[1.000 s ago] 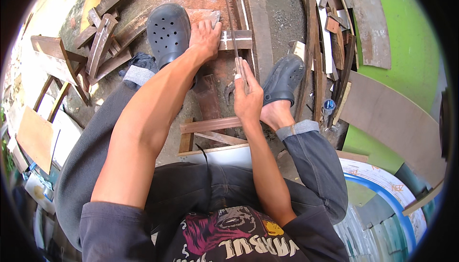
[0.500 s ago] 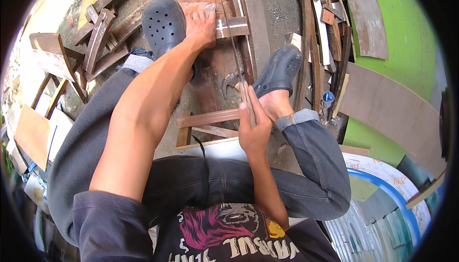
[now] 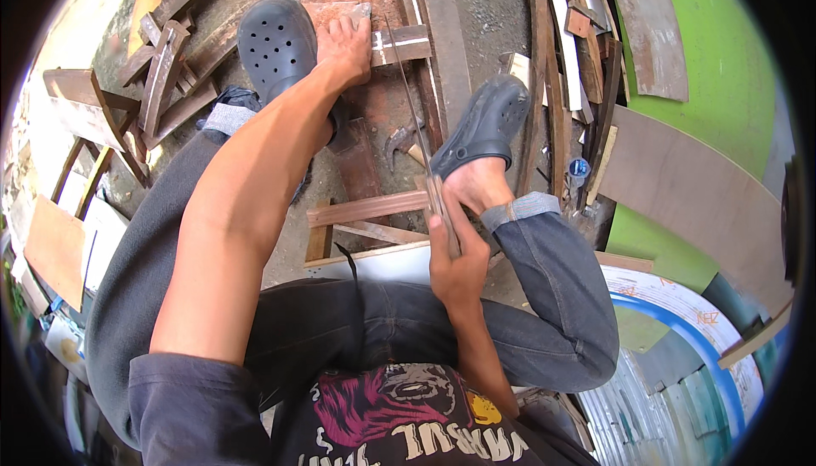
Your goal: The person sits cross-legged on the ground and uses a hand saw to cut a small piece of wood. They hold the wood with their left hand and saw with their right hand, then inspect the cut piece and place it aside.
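Hammer (image 3: 414,152) and right shoe (image 3: 486,126) flank the saw (image 3: 435,194) (clearance there seems slight).

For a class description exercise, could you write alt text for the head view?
A person's right hand holds a handsaw whose blade passes over a white-marked wooden block; the left hand rests beside a dark clog. A hammer and wood scraps lie nearby.

Dark short-sleeved T-shirt (image 3: 387,436), pink, white and yellow print (image 3: 374,402); dark grey jeans (image 3: 552,321), pale turned-up cuffs (image 3: 525,209); perforated clogs (image 3: 277,49).
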Demonstrator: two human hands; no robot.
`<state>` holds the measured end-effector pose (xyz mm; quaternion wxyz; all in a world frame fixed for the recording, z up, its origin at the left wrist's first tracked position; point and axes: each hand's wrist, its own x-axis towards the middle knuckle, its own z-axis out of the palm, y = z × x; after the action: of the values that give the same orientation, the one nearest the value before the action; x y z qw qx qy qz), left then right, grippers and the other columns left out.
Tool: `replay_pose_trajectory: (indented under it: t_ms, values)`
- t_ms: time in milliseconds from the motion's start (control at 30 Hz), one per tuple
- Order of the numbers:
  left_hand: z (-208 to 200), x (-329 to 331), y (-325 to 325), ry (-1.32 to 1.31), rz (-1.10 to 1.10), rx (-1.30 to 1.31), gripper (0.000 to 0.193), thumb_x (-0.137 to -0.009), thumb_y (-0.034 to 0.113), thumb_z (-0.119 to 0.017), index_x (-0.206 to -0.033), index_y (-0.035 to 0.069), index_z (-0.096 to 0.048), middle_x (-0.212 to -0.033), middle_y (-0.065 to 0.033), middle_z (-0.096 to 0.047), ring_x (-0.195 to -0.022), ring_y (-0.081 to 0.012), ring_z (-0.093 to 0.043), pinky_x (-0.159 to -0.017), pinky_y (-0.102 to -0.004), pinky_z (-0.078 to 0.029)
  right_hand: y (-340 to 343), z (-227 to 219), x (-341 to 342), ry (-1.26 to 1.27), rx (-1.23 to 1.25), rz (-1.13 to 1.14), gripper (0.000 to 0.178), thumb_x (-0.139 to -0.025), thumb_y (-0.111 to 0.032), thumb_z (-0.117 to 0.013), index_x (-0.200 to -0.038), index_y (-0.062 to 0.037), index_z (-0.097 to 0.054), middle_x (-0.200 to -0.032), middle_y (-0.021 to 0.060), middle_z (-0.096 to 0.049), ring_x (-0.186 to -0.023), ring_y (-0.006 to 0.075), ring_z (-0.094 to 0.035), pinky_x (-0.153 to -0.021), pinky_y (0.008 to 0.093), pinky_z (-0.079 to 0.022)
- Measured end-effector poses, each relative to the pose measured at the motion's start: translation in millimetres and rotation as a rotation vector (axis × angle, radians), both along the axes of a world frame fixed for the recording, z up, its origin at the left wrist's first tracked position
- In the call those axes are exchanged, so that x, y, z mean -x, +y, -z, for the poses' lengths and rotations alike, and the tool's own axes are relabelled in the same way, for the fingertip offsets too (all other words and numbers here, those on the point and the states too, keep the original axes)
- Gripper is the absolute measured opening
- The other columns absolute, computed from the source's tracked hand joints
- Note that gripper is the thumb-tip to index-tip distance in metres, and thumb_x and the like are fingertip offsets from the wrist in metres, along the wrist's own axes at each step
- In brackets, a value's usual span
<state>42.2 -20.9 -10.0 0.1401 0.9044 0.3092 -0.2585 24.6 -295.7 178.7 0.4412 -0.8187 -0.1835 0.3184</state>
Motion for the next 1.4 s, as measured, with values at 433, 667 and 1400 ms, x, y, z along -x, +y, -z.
replay_pose_trajectory:
  t_ms: [433, 667, 1400]
  values:
    - [-1, -4, -1, 0.049, 0.025, 0.0, 0.059, -0.08, 0.017, -0.067, -0.132, 0.002, -0.045, -0.126, -0.024, -0.053, -0.124, -0.0393, -0.052, -0.101, -0.0515, -0.043, -9, 18, 1, -0.037, 0.006, -0.025, 0.042, -0.094, -0.001, -0.061, -0.135, 0.0073, -0.059, -0.128, 0.024, -0.066, -0.123, 0.0299, -0.063, -0.104, 0.0352, -0.047]
    - [-7, -15, -1, 0.064, 0.023, 0.02, 0.06, -0.082, 0.018, -0.068, -0.137, 0.004, -0.046, -0.131, -0.0216, -0.053, -0.127, -0.0361, -0.05, -0.105, -0.0509, -0.038, 62, 73, -39, -0.067, -0.069, 0.042, 0.039, -0.098, -0.01, -0.059, -0.132, 0.0074, -0.06, -0.127, 0.0215, -0.068, -0.12, 0.0267, -0.066, -0.101, 0.031, -0.047]
    - [-1, -18, -2, 0.024, 0.037, -0.006, 0.063, -0.079, 0.018, -0.068, -0.135, 0.002, -0.044, -0.125, -0.0226, -0.055, -0.123, -0.0386, -0.054, -0.102, -0.0508, -0.042, 61, 102, -37, -0.022, -0.08, 0.081, 0.04, -0.096, -0.007, -0.059, -0.133, 0.0079, -0.059, -0.13, 0.0247, -0.065, -0.121, 0.0267, -0.064, -0.101, 0.0325, -0.048]
